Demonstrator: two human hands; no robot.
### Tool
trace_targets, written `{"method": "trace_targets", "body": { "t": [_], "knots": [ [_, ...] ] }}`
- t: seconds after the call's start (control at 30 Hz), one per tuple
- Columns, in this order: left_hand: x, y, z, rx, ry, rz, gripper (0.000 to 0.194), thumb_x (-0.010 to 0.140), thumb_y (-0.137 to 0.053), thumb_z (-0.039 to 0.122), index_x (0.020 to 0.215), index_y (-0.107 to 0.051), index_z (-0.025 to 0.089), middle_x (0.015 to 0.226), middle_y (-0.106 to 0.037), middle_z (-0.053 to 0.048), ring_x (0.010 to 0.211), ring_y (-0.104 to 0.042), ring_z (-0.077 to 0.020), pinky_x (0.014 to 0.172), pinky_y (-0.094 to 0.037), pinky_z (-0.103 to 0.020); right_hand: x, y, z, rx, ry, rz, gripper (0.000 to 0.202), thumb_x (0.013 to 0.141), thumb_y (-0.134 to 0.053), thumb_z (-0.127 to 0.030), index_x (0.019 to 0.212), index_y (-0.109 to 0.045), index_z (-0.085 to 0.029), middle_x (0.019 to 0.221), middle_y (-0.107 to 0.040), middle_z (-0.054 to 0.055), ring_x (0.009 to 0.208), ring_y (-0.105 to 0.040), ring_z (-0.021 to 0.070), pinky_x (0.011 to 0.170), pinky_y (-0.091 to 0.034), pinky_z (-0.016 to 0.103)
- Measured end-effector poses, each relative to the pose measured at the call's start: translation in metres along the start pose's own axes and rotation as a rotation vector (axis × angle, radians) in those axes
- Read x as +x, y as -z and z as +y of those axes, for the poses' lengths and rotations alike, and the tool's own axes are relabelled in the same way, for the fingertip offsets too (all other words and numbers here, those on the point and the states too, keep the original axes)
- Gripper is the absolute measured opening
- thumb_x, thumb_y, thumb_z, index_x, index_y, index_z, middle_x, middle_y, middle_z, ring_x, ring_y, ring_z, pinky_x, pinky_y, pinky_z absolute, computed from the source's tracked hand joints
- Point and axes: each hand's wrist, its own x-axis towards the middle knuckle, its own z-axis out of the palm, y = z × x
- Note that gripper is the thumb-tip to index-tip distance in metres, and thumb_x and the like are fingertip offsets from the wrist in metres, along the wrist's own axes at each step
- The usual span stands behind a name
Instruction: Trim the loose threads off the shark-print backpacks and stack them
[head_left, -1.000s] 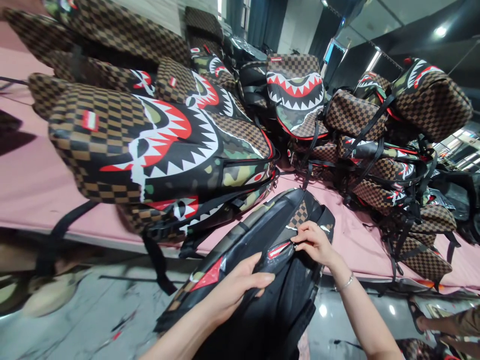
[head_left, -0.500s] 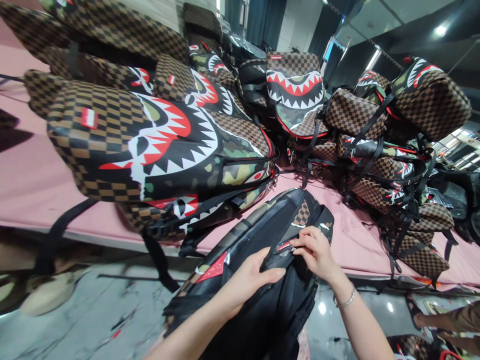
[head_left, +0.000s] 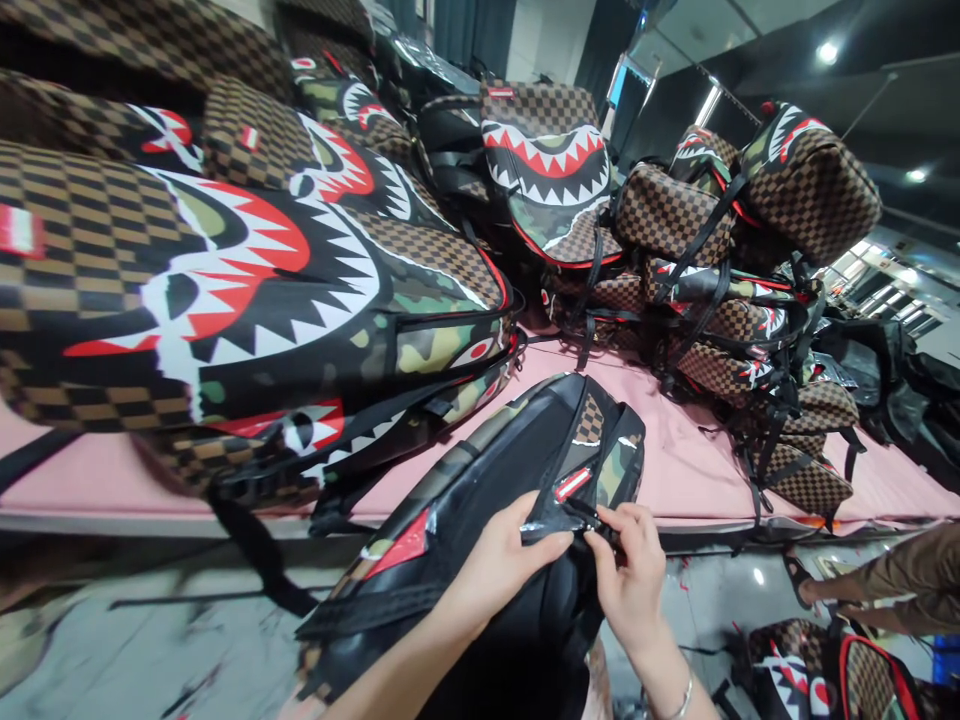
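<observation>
A black backpack [head_left: 495, 470] with camouflage and checkered trim leans at the front edge of the pink-covered table, its strap side facing me. My left hand [head_left: 510, 555] grips its strap, thumb and fingers closed on the material, beside a red and white label [head_left: 574, 485]. Just right of it, my right hand [head_left: 630, 555] pinches a small dark piece at the strap below the label; the piece is mostly hidden by the fingertips. Clear plastic shines around the label.
Large shark-mouth backpacks [head_left: 285, 290] lie piled on the left of the pink table [head_left: 675, 465]. More bags [head_left: 750, 340] are stacked at the right. Bags [head_left: 795, 665] also sit on the floor at lower right, near a person's legs [head_left: 885, 580].
The view has turned right, so the bags appear further left. My right hand has moved down from the label to the strap just below it. The label now shows fully.
</observation>
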Motion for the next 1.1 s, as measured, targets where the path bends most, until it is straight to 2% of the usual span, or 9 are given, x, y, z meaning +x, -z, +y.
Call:
{"method": "trace_targets", "body": {
  "t": [0.37, 0.7, 1.1],
  "knots": [
    [0.000, 0.002, 0.003, 0.046, -0.029, 0.011, 0.033, 0.063, -0.068, 0.030, 0.092, -0.063, 0.014, 0.084, -0.067, -0.004, 0.081, -0.059, -0.0214, 0.075, -0.045, -0.030, -0.006, 0.003, -0.009, -0.044, -0.031, -0.005, 0.020, 0.085, -0.049, -0.019, 0.103, -0.058, -0.020, 0.092, -0.053, 0.008, 0.087, -0.057, 0.0197, 0.074, -0.050, 0.033],
    [0.001, -0.001, 0.001, 0.083, -0.043, 0.013, 0.033, 0.063, -0.066, 0.027, 0.093, -0.063, 0.013, 0.089, -0.068, -0.006, 0.086, -0.060, -0.0235, 0.082, -0.045, -0.033, -0.009, 0.000, -0.010, -0.077, -0.018, 0.034, 0.021, 0.085, -0.047, -0.019, 0.103, -0.058, -0.019, 0.092, -0.054, 0.008, 0.088, -0.057, 0.0190, 0.073, -0.050, 0.032],
    [0.005, -0.013, -0.026, 0.265, -0.142, 0.083, 0.028, 0.066, -0.060, 0.026, 0.092, -0.061, 0.016, 0.091, -0.066, -0.006, 0.089, -0.060, -0.0236, 0.083, -0.045, -0.035, -0.014, -0.008, -0.020, -0.320, -0.013, 0.091, 0.020, 0.088, -0.044, -0.020, 0.101, -0.059, -0.016, 0.091, -0.055, 0.010, 0.082, -0.060, 0.0177, 0.067, -0.050, 0.028]
  ]
}}
